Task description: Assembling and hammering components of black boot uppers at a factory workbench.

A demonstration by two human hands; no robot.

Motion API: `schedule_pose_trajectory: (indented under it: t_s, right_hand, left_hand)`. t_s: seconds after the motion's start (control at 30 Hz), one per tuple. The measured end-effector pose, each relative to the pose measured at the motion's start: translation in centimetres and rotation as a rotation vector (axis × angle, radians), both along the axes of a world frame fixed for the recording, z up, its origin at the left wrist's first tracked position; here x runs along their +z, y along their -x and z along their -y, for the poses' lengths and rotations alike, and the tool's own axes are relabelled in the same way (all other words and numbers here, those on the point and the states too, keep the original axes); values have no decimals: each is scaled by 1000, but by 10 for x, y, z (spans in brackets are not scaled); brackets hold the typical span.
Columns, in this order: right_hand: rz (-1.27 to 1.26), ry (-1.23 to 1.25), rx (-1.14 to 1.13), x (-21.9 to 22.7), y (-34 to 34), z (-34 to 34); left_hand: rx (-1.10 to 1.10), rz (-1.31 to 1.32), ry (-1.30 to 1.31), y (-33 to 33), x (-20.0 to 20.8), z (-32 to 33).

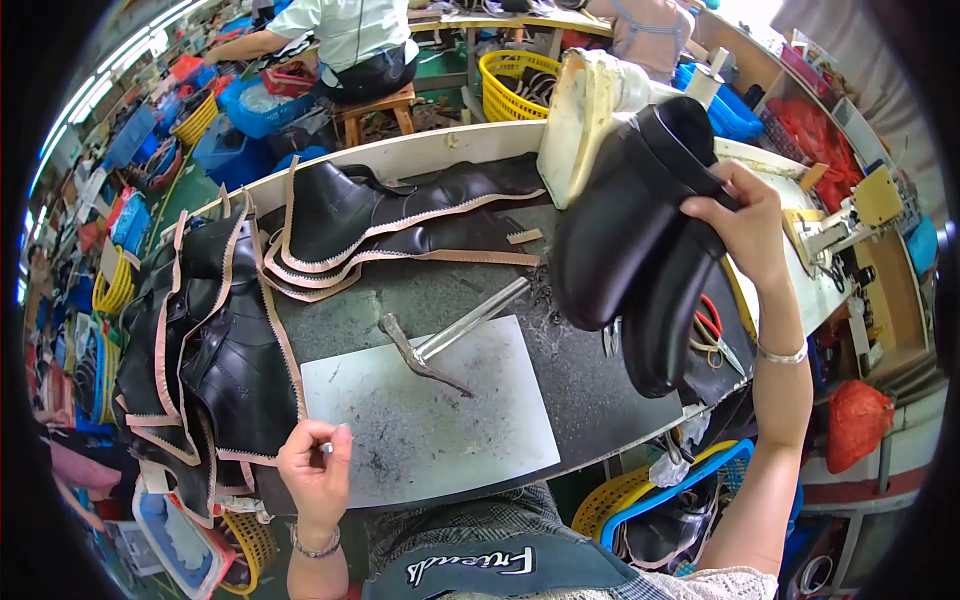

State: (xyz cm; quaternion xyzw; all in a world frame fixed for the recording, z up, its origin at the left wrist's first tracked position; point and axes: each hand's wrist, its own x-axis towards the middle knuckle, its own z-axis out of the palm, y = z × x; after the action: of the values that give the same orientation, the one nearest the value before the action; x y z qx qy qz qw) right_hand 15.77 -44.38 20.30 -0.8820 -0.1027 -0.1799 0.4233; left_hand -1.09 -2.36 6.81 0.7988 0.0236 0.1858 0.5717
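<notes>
- Right hand (745, 220): fingers pinching the top edges of black leather boot uppers (610, 225), raised above the bench (600, 425).
- Left hand (315, 475): fingers pressed together around a small object (327, 448), unclear.
- Claw hammer (455, 333) over white board (430, 440).

Black colouring the boots (608, 240) at right, pale pink edging black leather pieces (245, 365) at left, grey checks patterning near clothing (440, 522)

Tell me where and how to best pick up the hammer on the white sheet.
Probably grip the hammer by its straight metal handle, from the right: it slants up-right past the edge of the white sheet, away from the curved head.
</notes>
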Motion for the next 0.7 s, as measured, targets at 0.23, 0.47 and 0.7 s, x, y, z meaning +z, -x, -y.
schedule_pose_trajectory:
  t_s: [0.23, 0.47, 0.7]
  right_hand:
    - [404, 273, 349, 24, -102, -83]
    - [405, 192, 23, 32, -89, -56]
    - [165, -242, -240, 43, 91, 27]
  left_hand:
    - [-19, 19, -40, -3, 6, 13]
    - [106, -93, -86, 4, -9, -25]
    - [80, -6, -116, -9, -24, -72]
